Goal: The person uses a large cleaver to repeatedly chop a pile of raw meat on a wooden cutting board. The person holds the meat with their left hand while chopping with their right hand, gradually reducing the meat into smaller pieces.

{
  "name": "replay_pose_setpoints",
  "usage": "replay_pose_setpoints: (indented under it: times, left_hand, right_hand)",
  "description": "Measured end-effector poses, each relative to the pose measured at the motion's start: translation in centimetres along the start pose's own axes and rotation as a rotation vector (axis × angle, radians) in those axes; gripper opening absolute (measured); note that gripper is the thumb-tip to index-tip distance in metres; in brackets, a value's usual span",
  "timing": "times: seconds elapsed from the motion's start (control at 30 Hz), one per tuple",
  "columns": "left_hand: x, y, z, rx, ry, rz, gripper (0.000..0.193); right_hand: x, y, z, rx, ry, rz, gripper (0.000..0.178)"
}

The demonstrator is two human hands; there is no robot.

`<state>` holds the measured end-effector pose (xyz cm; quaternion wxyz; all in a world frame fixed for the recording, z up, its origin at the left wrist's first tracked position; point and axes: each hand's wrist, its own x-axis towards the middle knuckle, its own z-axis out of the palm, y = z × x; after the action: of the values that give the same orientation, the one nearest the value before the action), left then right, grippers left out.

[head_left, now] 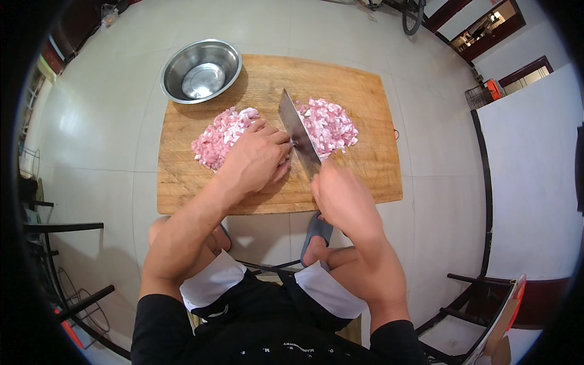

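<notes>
On a wooden cutting board (267,194) lie two heaps of diced raw meat, pink with white fat. My right hand (344,191) grips the handle of a cleaver (299,132), its broad steel blade slanting up and to the left, between the heaps. Just left of the blade, my left hand (261,155) has its fingers curled down, with a bit of meat partly showing under them. It covers the lower right edge of the left heap of meat (218,139). The right heap of meat (328,126) lies against the blade's far side.
A metal bowl (202,82) with nothing in it stands at the board's far left corner. Under the board spreads a tiled floor (420,140). My slippered foot (316,234) is close to the board's near edge. Dark-framed chairs (73,227) stand at the left and lower right.
</notes>
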<state>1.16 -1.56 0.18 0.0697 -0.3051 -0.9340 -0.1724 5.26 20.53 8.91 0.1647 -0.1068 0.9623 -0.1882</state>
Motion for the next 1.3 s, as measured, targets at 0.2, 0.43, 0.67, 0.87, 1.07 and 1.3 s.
replay_pose_setpoints:
  times: [0.2,0.43,0.67,0.87,1.07,1.3]
  left_hand:
    - [-0.4,0.2,0.5,-0.025,0.053,0.055,0.038]
    - [-1.4,0.8,-0.6,-0.078,0.226,-0.025,0.037]
    - [-2.0,0.2,-0.5,-0.129,0.201,0.005,0.018]
    - [-1.4,0.0,1.2,-0.067,0.257,0.010,0.017]
    - [-1.1,0.0,1.5,-0.058,0.239,0.013,0.018]
    - [-0.9,-0.2,2.0,-0.062,0.179,-0.003,0.018]
  right_hand:
    - [6.2,3.3,2.6,0.022,0.224,-0.039,0.027]
    - [6.2,5.9,-0.1,0.609,0.038,0.206,0.024]
    - [1.4,3.5,-0.7,0.206,0.258,0.019,0.030]
    - [-2.8,1.4,-1.0,0.116,0.094,0.064,0.029]
    - [-4.0,1.5,-0.6,0.146,0.032,-0.058,0.027]
    - [-3.4,0.4,-0.7,0.125,-0.039,-0.014,0.024]
